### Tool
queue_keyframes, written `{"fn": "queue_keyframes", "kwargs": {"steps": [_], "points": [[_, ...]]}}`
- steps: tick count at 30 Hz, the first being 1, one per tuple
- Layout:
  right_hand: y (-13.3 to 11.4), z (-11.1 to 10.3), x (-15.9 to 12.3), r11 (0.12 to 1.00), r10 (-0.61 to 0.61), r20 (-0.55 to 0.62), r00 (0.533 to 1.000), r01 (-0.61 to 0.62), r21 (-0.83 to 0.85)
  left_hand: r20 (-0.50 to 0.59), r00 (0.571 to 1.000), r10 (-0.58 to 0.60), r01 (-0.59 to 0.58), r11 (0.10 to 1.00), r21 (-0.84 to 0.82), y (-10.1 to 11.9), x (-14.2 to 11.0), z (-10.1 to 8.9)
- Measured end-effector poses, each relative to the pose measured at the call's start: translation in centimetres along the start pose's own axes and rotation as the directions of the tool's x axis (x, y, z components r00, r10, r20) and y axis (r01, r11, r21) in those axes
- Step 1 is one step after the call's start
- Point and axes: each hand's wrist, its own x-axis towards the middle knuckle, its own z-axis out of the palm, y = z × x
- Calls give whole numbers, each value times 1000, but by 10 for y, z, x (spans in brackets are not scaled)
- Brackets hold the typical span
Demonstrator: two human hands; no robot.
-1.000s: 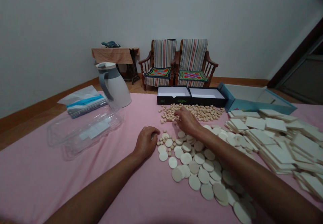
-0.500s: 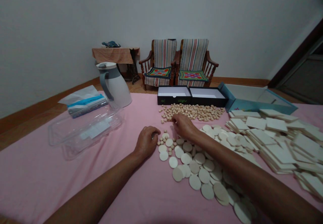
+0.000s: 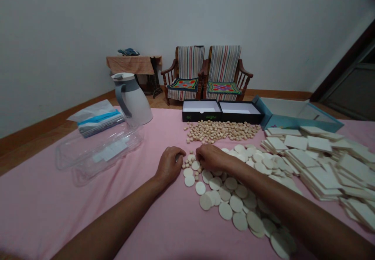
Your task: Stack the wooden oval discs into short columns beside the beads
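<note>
Head view: our right hand (image 3: 211,157) bends its fingers downward, tips hidden; we cannot tell if they hold anything. Our left hand (image 3: 170,165) curls its fingers toward the thumb; grip likewise unclear. Between the hands: small beads (image 3: 188,165) among pale discs (image 3: 225,211). Change: our right hand has drawn back from the bead pile (image 3: 222,130), toward the far edge of the pink cloth (image 3: 164,228). We judge that handling now centres on the near cluster. Black boxes (image 3: 202,116) stand along the far edge.

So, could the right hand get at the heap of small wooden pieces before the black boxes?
Probably yes: the right hand is just short of the heap, nothing visible stands between them on the pink cloth, and the black boxes lie beyond.
</note>
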Motion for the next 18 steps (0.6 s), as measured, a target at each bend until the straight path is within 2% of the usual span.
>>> {"fn": "queue_keyframes", "kwargs": {"steps": [3,5,7,9,12,14,16,18], "points": [[5,-6,5,996,82,-69,994,-85,-41,5,1000,3,-3,1000,-1,0,0,0],[10,-11,11,983,164,-194,967,-178,-54,8,1000,2,-2,1000,-1,-1,0,0],[12,-13,17,975,188,-312,931,-215,-56,9,1000,3,-3,1000,-4,-1,0,0],[12,-11,23,987,127,-330,935,-153,-52,14,1000,10,-10,1000,-8,-1,0,0],[5,-2,27,998,-58,-212,975,53,-29,16,1000,17,-17,1000,-19,-2,0,0],[1,5,27,987,-161,-166,973,159,-28,12,1000,13,-12,999,-30,-3,0,0],[-1,11,26,981,-193,-157,969,189,-36,7,1000,9,-9,999,-34,-4,0,0],[1,15,26,986,-167,-153,974,164,-37,7,1000,14,-14,999,-31,-4,0,0]]}}
